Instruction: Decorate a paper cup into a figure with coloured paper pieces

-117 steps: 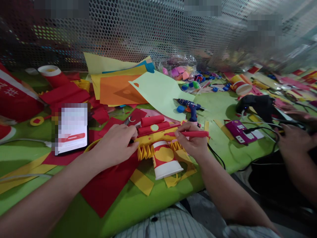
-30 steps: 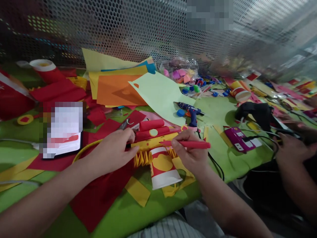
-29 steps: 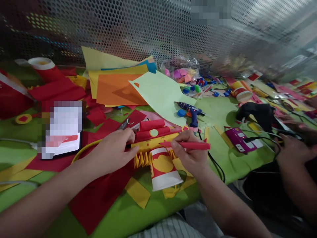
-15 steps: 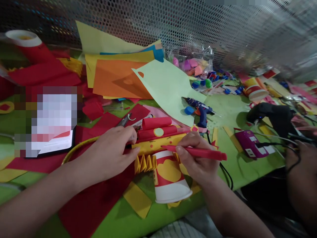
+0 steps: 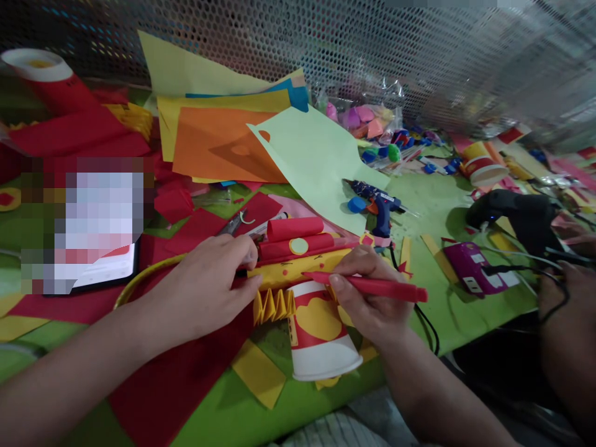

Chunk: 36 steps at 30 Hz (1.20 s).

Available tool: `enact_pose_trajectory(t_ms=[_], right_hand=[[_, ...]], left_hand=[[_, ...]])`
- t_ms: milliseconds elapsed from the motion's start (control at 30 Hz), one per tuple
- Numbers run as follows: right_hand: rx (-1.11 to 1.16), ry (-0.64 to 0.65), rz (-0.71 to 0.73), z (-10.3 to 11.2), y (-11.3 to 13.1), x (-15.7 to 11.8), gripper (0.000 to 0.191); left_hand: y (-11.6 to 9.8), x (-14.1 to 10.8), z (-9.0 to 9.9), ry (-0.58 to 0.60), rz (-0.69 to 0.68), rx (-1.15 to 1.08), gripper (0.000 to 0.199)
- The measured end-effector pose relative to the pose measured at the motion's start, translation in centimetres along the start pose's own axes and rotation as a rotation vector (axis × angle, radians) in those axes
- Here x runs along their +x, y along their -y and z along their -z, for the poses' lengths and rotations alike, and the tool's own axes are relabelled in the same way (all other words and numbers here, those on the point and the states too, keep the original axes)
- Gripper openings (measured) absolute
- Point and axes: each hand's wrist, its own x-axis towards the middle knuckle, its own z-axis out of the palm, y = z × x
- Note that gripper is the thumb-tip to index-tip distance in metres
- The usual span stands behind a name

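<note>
A paper figure lies on its back on the green table, with a yellow face band (image 5: 298,268), a red rolled hat (image 5: 295,239) and a red and white cup body (image 5: 321,329). Pleated yellow paper (image 5: 274,307) sticks out beside the cup. My left hand (image 5: 214,279) is closed on the left end of the yellow band, fingers bent. My right hand (image 5: 367,292) pinches a red pen (image 5: 382,287), its tip at the band's lower edge near small drawn face marks. Parts of the band's right end are behind my right hand.
A phone (image 5: 102,236) lies at left on red paper. Coloured sheets (image 5: 223,143) are stacked behind. A blue glue gun (image 5: 379,205) and a purple power block (image 5: 477,267) lie right. Another person's hand (image 5: 568,304) is at the far right.
The view has shifted very slightly. Both hands, the red pen and the paper figure look almost the same as before.
</note>
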Motion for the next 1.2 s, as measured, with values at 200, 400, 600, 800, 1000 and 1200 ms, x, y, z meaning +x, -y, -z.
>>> enact_pose_trajectory(t_ms=[200, 400, 600, 800, 1000, 1200], right_hand=[[-0.022, 0.0, -0.002, -0.03, -0.03, -0.01, 0.007], [-0.042, 0.008, -0.003, 0.03, 0.06, 0.05, 0.008], [-0.071, -0.001, -0.003, 0.11, 0.09, 0.12, 0.005], [-0.042, -0.026, -0.005, 0.16, -0.13, 0.05, 0.007], [-0.026, -0.046, 0.0, 0.18, -0.2, 0.02, 0.01], [-0.031, -0.037, 0.011, 0.25, -0.14, 0.0, 0.012]], left_hand=[[0.16, -0.01, -0.09, -0.028, -0.004, -0.014, 0.013], [0.12, 0.0, -0.05, -0.017, -0.013, -0.025, 0.011], [-0.08, 0.17, 0.09, 0.013, 0.014, -0.02, 0.011], [-0.16, 0.2, 0.48, 0.024, 0.029, -0.031, 0.011], [-0.15, 0.13, 0.41, 0.008, 0.029, -0.038, 0.011], [-0.21, 0.2, 0.5, 0.029, 0.032, -0.035, 0.013]])
